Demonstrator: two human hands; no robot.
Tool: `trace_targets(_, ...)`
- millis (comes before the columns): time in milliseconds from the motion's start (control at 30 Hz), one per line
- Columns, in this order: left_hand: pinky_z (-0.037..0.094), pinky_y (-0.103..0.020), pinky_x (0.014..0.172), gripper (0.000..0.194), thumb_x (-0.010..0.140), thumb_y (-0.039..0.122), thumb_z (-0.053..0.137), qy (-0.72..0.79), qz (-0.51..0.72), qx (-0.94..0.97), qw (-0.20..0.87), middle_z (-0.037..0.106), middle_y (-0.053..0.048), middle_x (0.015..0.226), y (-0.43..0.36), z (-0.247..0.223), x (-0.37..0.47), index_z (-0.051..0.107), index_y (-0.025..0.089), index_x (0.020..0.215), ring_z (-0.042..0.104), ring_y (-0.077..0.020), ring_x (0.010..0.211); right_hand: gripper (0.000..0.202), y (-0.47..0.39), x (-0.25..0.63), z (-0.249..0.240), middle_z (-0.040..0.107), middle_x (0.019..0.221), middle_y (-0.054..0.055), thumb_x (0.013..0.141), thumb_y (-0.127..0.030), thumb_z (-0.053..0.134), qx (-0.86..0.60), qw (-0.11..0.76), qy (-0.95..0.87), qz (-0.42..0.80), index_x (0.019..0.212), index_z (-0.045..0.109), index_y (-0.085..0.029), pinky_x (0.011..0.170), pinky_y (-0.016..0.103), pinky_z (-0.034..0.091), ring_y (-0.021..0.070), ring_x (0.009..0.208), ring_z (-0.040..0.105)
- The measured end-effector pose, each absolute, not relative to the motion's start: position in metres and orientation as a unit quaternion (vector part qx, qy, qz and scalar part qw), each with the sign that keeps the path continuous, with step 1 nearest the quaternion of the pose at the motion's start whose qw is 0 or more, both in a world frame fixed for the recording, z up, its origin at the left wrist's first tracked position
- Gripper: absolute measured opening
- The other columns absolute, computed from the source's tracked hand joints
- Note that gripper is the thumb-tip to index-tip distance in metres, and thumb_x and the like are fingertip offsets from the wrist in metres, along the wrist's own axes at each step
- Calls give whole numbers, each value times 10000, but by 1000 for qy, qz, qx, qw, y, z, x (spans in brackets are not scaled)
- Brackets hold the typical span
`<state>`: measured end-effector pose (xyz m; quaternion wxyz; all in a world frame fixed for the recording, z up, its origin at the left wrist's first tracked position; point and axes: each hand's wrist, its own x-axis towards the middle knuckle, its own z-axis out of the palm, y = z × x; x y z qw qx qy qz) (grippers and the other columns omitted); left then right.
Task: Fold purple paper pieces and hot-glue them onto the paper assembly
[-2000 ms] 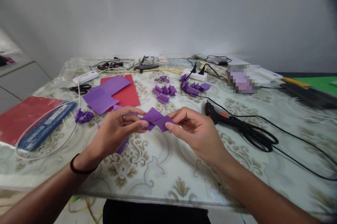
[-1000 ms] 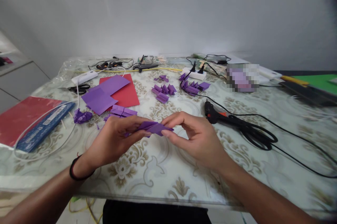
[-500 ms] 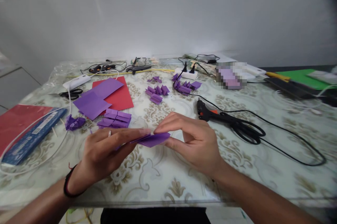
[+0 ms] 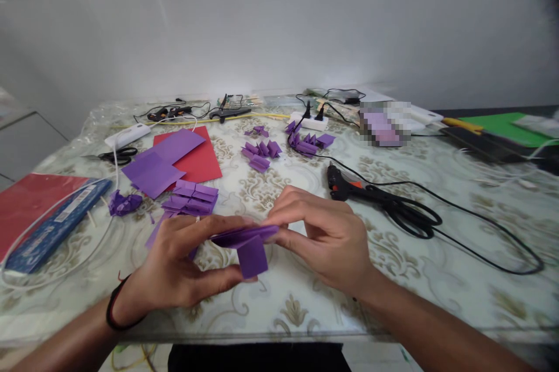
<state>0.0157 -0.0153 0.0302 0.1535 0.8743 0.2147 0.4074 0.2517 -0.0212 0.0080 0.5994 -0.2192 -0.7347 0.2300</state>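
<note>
A folded purple paper is held between my two hands above the front of the table, with one square flap hanging down. My left hand holds it from the left, fingers along its top edge and thumb under the flap. My right hand pinches its right end between thumb and fingers. Just behind my left hand lies a folded purple piece. Farther back sit small purple folded pieces. A black glue gun lies to the right of my right hand.
Purple sheets overlap a red sheet at the left, near black scissors and crumpled purple paper. A white power strip stands at the back. Black cable loops across the right side.
A square flap of the purple paper now hangs down. My left thumb has moved lower, beneath the flap, and my right fingers have closed on the paper's right end.
</note>
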Motion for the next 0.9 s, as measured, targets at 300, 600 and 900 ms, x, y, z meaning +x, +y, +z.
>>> trace_targets(300,598,-231,548,233,984,349,770,246,419,866,117,863,6,944,-19,27,20,735,270,1201,761,-136,594,179,-20,251,4,758,865,42,915,-123,828,-219,583,-760,188,1054,738,-191,715,354,560,177,760,684)
trace_targets(600,625,-272,561,254,978,249,737,256,435,863,7,864,21,951,-21,22,21,735,291,1229,783,-164,635,190,-19,251,8,806,908,63,928,-27,756,-211,572,-783,123,1006,789,-197,754,366,631,197,821,753)
trace_targets(900,702,-248,687,263,986,115,705,172,435,883,26,860,-46,1096,-15,28,20,758,229,1216,848,-195,852,168,-22,249,12,811,880,67,911,-34,778,-220,583,-755,203,895,785,-201,732,382,621,202,794,755)
